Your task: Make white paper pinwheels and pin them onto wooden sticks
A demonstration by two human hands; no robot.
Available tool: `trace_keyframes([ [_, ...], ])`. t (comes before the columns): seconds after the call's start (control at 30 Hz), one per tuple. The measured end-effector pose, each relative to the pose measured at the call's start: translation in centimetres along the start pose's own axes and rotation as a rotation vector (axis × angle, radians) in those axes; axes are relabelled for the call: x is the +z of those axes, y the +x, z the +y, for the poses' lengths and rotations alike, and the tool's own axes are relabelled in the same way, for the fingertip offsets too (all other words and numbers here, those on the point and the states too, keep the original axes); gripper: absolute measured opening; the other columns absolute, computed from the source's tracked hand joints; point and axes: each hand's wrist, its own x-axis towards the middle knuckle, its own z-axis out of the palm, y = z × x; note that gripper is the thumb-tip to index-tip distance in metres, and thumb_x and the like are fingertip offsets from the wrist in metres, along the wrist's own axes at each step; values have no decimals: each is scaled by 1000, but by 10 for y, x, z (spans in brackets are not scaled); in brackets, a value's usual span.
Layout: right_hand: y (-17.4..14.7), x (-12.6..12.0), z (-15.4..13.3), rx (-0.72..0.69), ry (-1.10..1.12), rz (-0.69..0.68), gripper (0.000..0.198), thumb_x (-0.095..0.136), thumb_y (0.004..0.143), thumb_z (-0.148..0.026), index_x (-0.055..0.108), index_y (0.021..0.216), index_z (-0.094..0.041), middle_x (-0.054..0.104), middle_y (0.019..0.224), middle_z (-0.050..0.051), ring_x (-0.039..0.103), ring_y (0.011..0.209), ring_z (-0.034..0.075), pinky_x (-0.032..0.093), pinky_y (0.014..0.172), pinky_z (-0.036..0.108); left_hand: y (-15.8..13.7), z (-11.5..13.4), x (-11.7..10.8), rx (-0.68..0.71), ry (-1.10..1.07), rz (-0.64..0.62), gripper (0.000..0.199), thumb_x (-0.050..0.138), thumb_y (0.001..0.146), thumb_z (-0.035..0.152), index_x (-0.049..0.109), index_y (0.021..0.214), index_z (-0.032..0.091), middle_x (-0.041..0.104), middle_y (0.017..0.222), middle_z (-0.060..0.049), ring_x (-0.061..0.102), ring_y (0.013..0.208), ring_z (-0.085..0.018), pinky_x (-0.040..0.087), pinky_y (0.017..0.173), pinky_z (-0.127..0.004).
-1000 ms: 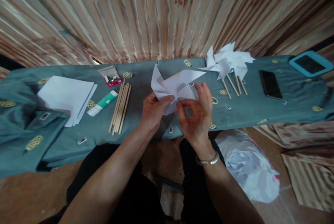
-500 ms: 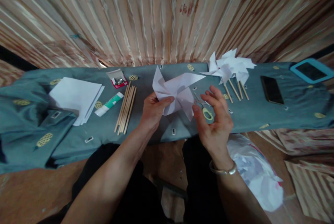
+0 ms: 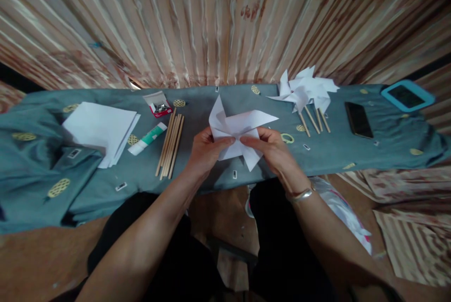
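Note:
Between my hands is a white paper pinwheel, its four-cornered blades spread out and no stick visible on it. My left hand grips its left side, thumb pressed near the centre. From the right, my right hand pinches it too, with its thumb almost touching the other thumb at the middle. The fingers behind the paper are hidden. Just right of my right hand lie scissors, of which a yellow-green handle shows. Left of my left hand lies a bundle of wooden sticks.
White paper sheets, a glue tube and an open box of metal pins lie on the left. Pinwheels on sticks, a dark phone and a blue-framed device lie right. A plastic bag stands below.
My right hand, open and apart from the paper before, has moved left and taken hold of the pinwheel. My left hand keeps its grip, and the pinwheel has tilted slightly.

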Motion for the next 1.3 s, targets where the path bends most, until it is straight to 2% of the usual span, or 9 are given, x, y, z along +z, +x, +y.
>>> trace_keyframes([
  [0.1, 3, 4, 9, -3, 0, 53, 29, 88, 50, -39, 72, 65, -20, 73, 64, 0, 59, 53, 13, 47, 49, 26, -1, -3, -3, 2, 25, 3, 30, 87, 50, 26, 71, 74, 15, 69, 67, 0, 59, 57, -13, 48, 58, -26],
  [0.23, 6, 3, 19, -5, -32, 72, 27, 86, 54, -40, 70, 63, -20, 69, 58, -1, 55, 48, 12, 42, 44, 25, -1, -6, -6, 8, 77, 5, 27, 86, 52, 25, 70, 73, 15, 68, 65, 1, 57, 56, -12, 46, 57, -25],
  [0.5, 6, 4, 25, -33, -57, 105, 25, 83, 56, -38, 65, 59, -20, 64, 54, -3, 51, 45, 11, 39, 41, 24, -1, -12, -6, -22, 90, 11, 29, 86, 52, 24, 71, 74, 14, 69, 66, 1, 57, 57, -12, 46, 58, -24],
  [0.73, 5, 0, 27, -3, -65, 105, 28, 83, 54, -40, 63, 58, -21, 62, 54, -3, 49, 46, 11, 39, 43, 26, 0, -16, -3, -46, 91, 18, 33, 89, 47, 24, 71, 74, 14, 69, 66, 1, 58, 57, -12, 47, 58, -24],
  [1.03, 5, -3, 28, -28, -136, 83, 31, 81, 57, -43, 61, 54, -21, 55, 51, -4, 43, 45, 10, 33, 41, 24, 1, -15, -3, -66, 64, -3, 35, 89, 45, 22, 71, 74, 14, 70, 67, 0, 59, 58, -13, 48, 59, -26],
  [1.3, 5, -1, 26, -37, -119, 98, 21, 79, 56, -38, 67, 58, -20, 62, 56, -2, 47, 50, 10, 37, 45, 24, 0, -15, -5, -65, 94, 2, 27, 85, 52, 23, 72, 73, 14, 70, 68, -1, 59, 59, -13, 47, 61, -27],
])
